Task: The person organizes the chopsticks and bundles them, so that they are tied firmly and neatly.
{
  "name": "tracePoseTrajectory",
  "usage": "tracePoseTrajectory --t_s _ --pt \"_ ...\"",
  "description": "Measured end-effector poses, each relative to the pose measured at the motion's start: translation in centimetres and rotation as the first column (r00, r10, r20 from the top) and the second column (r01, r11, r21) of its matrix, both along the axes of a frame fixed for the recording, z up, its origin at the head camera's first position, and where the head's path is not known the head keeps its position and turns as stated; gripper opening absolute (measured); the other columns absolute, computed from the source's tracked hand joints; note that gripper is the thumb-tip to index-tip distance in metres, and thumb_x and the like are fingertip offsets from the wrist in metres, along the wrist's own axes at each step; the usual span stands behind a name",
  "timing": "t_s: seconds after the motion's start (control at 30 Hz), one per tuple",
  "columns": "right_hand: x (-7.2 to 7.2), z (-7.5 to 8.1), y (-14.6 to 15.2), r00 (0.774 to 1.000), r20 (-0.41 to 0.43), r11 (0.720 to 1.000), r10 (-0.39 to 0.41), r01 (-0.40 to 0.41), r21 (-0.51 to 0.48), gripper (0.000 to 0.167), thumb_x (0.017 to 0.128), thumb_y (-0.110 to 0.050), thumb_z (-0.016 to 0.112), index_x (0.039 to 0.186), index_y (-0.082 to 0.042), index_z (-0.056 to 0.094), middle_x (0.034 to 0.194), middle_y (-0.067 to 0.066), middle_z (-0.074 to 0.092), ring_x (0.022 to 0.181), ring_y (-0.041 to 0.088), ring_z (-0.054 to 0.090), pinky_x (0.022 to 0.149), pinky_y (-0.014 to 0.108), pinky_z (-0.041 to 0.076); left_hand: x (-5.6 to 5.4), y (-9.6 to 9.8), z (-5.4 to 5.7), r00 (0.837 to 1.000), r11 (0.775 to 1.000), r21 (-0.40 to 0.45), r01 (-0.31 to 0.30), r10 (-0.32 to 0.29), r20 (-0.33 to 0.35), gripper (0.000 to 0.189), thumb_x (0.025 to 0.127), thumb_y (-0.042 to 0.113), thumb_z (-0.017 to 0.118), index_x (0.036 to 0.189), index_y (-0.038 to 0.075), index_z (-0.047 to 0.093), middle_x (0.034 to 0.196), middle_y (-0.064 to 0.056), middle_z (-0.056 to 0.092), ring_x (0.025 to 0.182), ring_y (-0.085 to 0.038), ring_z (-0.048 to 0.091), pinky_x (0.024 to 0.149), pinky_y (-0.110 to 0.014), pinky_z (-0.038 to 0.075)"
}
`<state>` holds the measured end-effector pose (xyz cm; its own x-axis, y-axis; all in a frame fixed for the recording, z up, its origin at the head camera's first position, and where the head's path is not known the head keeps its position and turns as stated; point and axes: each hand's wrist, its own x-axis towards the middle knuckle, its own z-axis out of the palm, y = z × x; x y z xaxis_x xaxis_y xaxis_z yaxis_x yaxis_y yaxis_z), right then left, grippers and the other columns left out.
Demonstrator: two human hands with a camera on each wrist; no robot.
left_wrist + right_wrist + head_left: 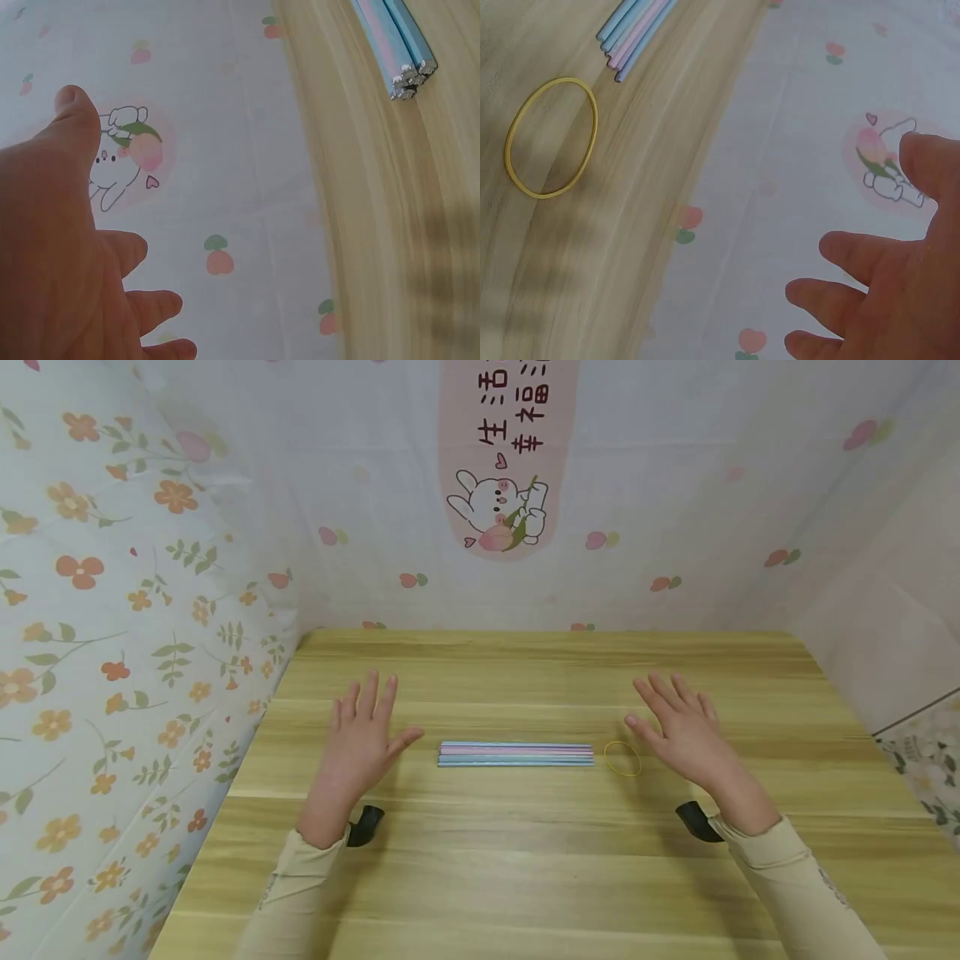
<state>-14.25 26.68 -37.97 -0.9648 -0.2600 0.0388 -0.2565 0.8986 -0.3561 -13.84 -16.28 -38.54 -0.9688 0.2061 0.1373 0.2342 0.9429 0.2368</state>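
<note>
A bundle of several thin pastel sticks (516,755), blue and pink, lies side by side across the middle of the wooden table. In the left wrist view the sticks (397,45) show crinkled silvery ends. Just beyond their right end lies a yellow rubber band (622,759), a loose oval in the right wrist view. To the left of the sticks is my left hand (358,747), fingers spread, holding nothing. My right hand (686,739) is on the other side, close to the rubber band, its fingers extended and nothing in them.
The wooden tabletop (517,860) ends at a white cloth (337,493) with a rabbit print along the back. Floral cloth (120,652) hangs at the left. A dark curved piece (366,827) juts from the left wrist, another (699,822) from the right.
</note>
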Motion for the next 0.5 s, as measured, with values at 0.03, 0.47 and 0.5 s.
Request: tracePoseTrajectory --t_s 0.03,0.47,0.5 --pt "-0.01 -0.01 -0.04 1.0 -0.002 1.0 0.0 0.0 0.001 0.069 0.099 -0.051 0.04 0.151 -0.008 0.025 0.154 0.025 0.021 0.143 0.047 0.005 0.105 0.071 0.002 -0.01 0.07 -0.07 1.0 1.0 0.002 0.001 -0.001 0.002 0.084 0.091 0.053 0.054 0.153 0.008 0.017 0.157 -0.022 0.013 0.142 -0.047 0.012 0.111 -0.064 0.012" --pt "-0.12 -0.61 -0.4 1.0 0.002 1.0 0.011 -0.011 -0.005 0.068 0.099 -0.049 0.042 0.15 -0.007 0.026 0.153 0.026 0.023 0.143 0.048 0.007 0.106 0.07 0.002 0.02 0.56 -0.22 1.0 1.0 0.018 0.016 -0.016 -0.002 0.083 0.091 0.053 0.054 0.152 0.008 0.02 0.157 -0.022 0.016 0.142 -0.047 0.014 0.111 -0.064 0.012" --pt "-0.12 -0.58 -0.43 1.0 0.003 1.0 0.011 -0.011 -0.003 0.068 0.099 -0.048 0.043 0.15 -0.007 0.026 0.153 0.026 0.023 0.143 0.048 0.007 0.106 0.07 0.002 0.02 0.58 -0.23 1.0 1.0 0.021 0.017 -0.017 -0.002 0.083 0.091 0.053 0.054 0.152 0.008 0.021 0.157 -0.022 0.016 0.142 -0.047 0.014 0.111 -0.064 0.012"
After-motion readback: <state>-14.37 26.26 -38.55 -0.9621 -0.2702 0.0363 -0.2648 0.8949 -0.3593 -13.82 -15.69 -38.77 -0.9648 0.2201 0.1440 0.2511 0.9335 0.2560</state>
